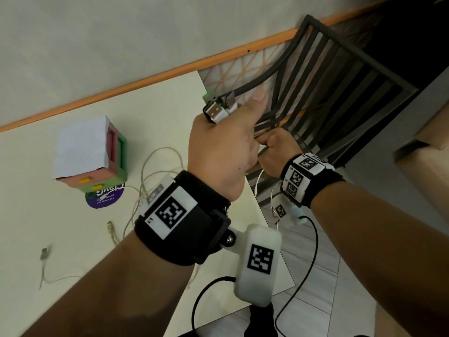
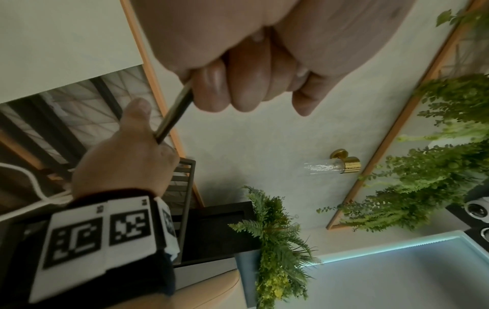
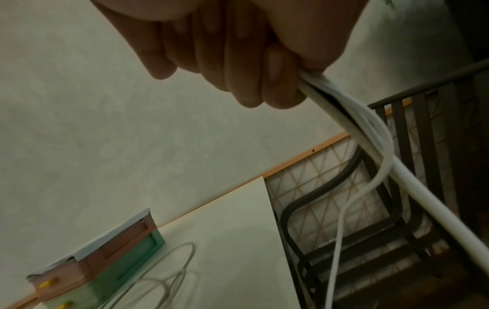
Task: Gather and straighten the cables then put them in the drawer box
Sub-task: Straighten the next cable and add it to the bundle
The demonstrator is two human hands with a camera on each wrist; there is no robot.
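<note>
Both hands are fisted round one bundle of cables (image 3: pixel 352 117): the left hand (image 1: pixel 226 147) clamps it just below the plugs (image 1: pixel 220 109), the right hand (image 1: pixel 277 152) grips it further down, past the table (image 1: pixel 73 239) edge. How many cords run between the fists cannot be told. Only the head view shows the plugs; only the right wrist view shows white strands trailing down. More cables (image 1: pixel 150 181) lie loose beside the drawer box (image 1: pixel 90 154).
</note>
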